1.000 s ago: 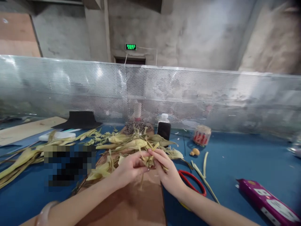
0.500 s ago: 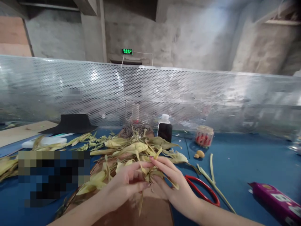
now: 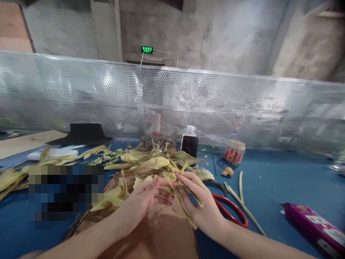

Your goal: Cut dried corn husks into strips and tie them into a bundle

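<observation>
The left hand [image 3: 145, 201] and right hand [image 3: 198, 203] are held close together, fingers half curled, fingertips almost meeting.

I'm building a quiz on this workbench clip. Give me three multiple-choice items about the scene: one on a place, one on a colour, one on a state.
1. Where does the dark bottle stand?
A. behind the pile of dried leaves, near the perforated metal screen
B. beside the purple packet
C. on the brown board

2. What colour are the scissor handles?
A. green
B. red
C. white

3. What are the hands doing?
A. resting flat on the table
B. both gripping the scissors
C. left hand and right hand both holding leaf strips

Answers: 1 A, the bottle stands at the back by the screen. 2 B, a red loop lies by the right wrist. 3 C, strips run between the fingers.
</observation>
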Demonstrator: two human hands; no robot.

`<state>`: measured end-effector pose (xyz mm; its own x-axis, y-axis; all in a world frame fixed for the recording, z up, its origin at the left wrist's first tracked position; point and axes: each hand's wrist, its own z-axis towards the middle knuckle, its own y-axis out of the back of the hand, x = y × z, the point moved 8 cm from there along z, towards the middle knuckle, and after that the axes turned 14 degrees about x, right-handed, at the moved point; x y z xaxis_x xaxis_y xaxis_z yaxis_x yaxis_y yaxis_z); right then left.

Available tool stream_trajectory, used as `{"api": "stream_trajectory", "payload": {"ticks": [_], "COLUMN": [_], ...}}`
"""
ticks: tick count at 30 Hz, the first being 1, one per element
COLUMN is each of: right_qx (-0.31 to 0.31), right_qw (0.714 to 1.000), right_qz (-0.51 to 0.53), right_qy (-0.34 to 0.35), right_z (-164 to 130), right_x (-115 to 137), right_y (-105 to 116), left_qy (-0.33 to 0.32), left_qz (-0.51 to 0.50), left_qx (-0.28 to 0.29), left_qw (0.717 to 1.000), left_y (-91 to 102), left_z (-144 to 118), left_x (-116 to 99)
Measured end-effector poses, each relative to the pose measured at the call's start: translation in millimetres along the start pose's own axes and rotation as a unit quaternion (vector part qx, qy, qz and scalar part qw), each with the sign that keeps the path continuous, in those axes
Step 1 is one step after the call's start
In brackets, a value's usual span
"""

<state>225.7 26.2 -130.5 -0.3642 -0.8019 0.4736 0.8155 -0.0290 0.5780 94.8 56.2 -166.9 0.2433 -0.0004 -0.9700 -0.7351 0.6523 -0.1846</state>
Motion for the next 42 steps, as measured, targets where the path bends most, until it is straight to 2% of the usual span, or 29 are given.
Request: {"api": "stream_trajectory", "payload": {"ticks": [6, 12, 17, 19, 24, 29, 32, 37, 42], "right_qx": [0.018, 0.076, 0.112, 0.128, 0.147, 0.083, 0.051, 0.026, 0.019], "right_qw": [0.999, 0.989, 0.979, 0.974, 0.97, 0.985, 0.993, 0.998, 0.997], "right_qz": [-0.036, -0.089, -0.119, -0.128, -0.141, -0.105, -0.072, -0.043, -0.05], "right_qy": [0.032, 0.085, 0.124, 0.133, 0.129, 0.109, 0.08, 0.034, 0.059], "right_z": [0, -6, -12, -13, -14, -12, -7, -3, -3], "right_x": [7, 15, 28, 33, 33, 29, 24, 14, 16], "right_y": [-2, -11, -12, -13, -18, -14, -8, -4, -6], "left_qy": [0.017, 0.109, 0.155, 0.172, 0.171, 0.183, 0.193, 0.155, 0.111], "left_qz": [-0.02, -0.088, -0.165, -0.193, -0.231, -0.209, -0.191, -0.168, -0.175], "left_qx": [-0.001, 0.071, 0.133, 0.136, 0.078, 0.021, 0.008, -0.035, -0.107], "left_qw": [1.0, 0.988, 0.965, 0.956, 0.955, 0.96, 0.962, 0.973, 0.972], "left_y": [-4.1, -18.3, -37.9, -43.0, -38.8, -30.1, -26.7, -12.5, 2.7], "left_z": [2, -4, -13, -17, -21, -22, -22, -16, -15], "left_x": [2, 22, 25, 26, 28, 28, 26, 23, 27]}}
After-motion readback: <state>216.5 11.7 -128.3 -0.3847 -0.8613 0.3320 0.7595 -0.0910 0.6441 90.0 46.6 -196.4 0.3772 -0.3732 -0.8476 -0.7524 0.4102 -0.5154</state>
